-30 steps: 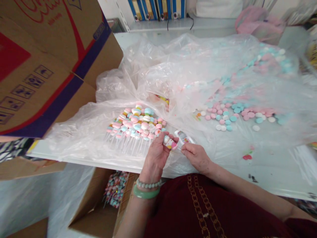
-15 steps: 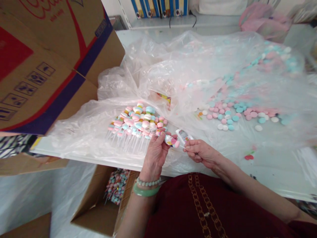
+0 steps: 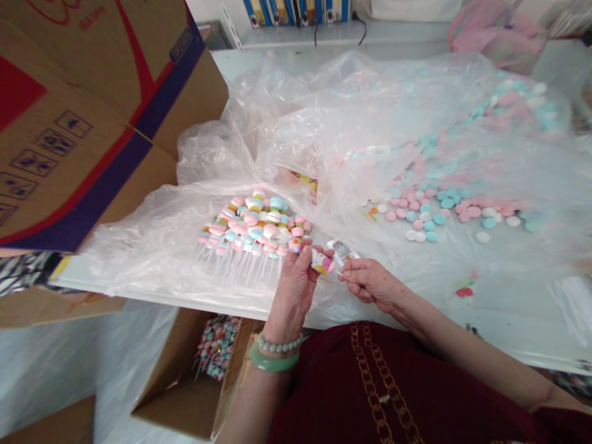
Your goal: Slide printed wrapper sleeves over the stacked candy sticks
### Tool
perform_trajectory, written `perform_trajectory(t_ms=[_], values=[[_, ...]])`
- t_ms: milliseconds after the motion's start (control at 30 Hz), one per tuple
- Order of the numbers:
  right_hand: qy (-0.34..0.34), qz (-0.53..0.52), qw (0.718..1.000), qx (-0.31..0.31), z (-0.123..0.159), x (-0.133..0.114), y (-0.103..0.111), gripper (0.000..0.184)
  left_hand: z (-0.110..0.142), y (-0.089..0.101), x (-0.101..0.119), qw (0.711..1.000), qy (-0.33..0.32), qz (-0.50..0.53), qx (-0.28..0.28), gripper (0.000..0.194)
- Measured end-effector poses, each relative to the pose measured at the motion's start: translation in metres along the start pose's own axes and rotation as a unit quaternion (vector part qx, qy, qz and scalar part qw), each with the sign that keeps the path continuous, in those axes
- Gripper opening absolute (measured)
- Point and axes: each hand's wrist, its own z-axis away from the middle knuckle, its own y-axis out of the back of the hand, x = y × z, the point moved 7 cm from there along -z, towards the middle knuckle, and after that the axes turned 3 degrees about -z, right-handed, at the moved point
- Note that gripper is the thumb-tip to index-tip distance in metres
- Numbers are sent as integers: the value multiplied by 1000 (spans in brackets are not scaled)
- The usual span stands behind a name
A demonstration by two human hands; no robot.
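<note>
My left hand (image 3: 293, 290) is raised over the table edge, pinching a small pink-and-white printed packet (image 3: 322, 261). Just beyond it, my right hand (image 3: 370, 282) holds a thin white stick, and a white printed packet (image 3: 343, 251) stands at the stick's far end. The two packets nearly touch. Next to my left fingertips lies a heap of pastel lollipops (image 3: 254, 222) with white sticks pointing toward me. Loose pink, blue and white candies (image 3: 425, 216) are spread to the right.
A clear plastic sheet (image 3: 324, 123) covers the table and bunches up at the back. A large cardboard box flap (image 3: 92, 135) juts in from the left. Below the table edge, an open cardboard box (image 3: 180, 401) holds lollipops. Blue binders (image 3: 296, 9) and a pink bag (image 3: 494, 34) stand behind.
My view has shifted slightly. My hands have changed little, though they sit slightly farther apart than in the oldest frame.
</note>
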Motion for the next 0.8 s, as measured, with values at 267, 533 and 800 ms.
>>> perform_trajectory(t_ms=[267,533,800], values=[[216,346,907,104,6,-16,-5,19,5,-8,-17,1000,19,17,3,30],[226,300,920,114,7,-23,-4,14,9,-15,-23,999,31,27,-29,32],[244,306,907,155,18,-26,3,20,11,-8,-12,993,18,-117,-19,33]])
